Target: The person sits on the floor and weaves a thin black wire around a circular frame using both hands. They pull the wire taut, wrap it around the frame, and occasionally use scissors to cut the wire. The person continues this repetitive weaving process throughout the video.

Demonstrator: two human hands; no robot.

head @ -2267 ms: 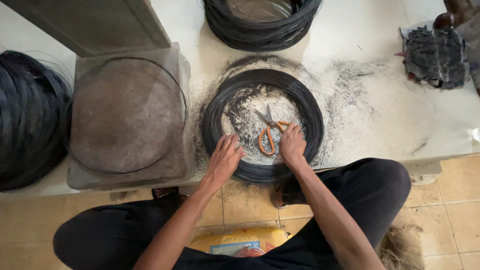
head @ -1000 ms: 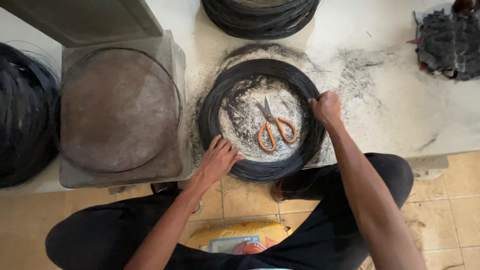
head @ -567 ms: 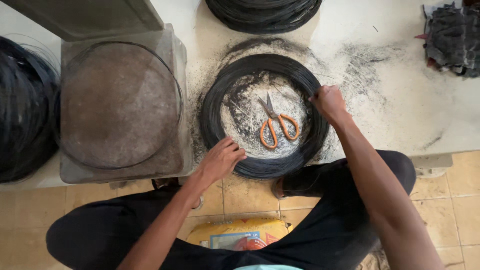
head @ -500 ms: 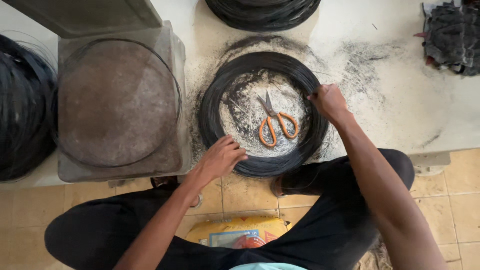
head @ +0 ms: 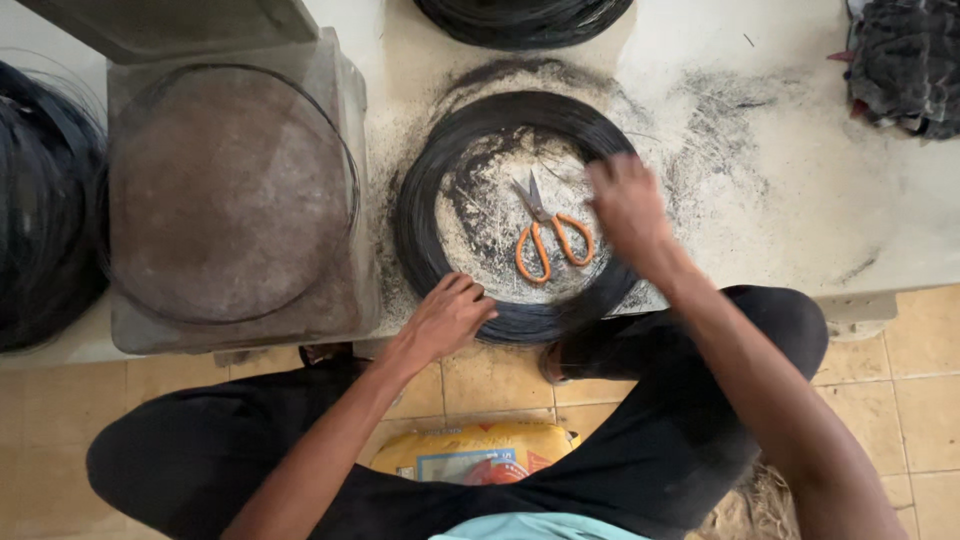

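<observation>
Worktop (head: 760, 230): A big pale worktop is carrying everything. Grey dust and tiny black bits are lying all over it.

Person: Someone in black trousers is sitting close to the worktop's edge, leaning over it with both arms out.

Square block (head: 230, 195): A brown round plate is sitting on a grey block, just left of the wire ring.

Other coils (head: 45, 210): More black wire is piled at the far left, and another coil (head: 525, 20) is peeking in at the top.

Wire ring (head: 430, 160): A thick ring of black wire is lying flat in the middle of the worktop, right in front of the person.

Yellow bag (head: 470, 455): It is lying on the tiled floor under the person's legs.

Left hand (head: 448, 318): It is pressing down on the near edge of the wire ring, fingers (head: 472, 296) curled together on the wire. It has stayed there.

Right hand (head: 625, 205): A moment ago it was gripping the ring's right side. Now it is swinging across the ring, all blurry. I cannot tell if its fingers are spread or closed. It is not holding anything I can see.

What that means: The ring looks let go on the right; only the left hand is keeping it down.

Scissors (head: 545, 240): Orange handles, lying inside the ring, just beside the right hand, untouched.
</observation>
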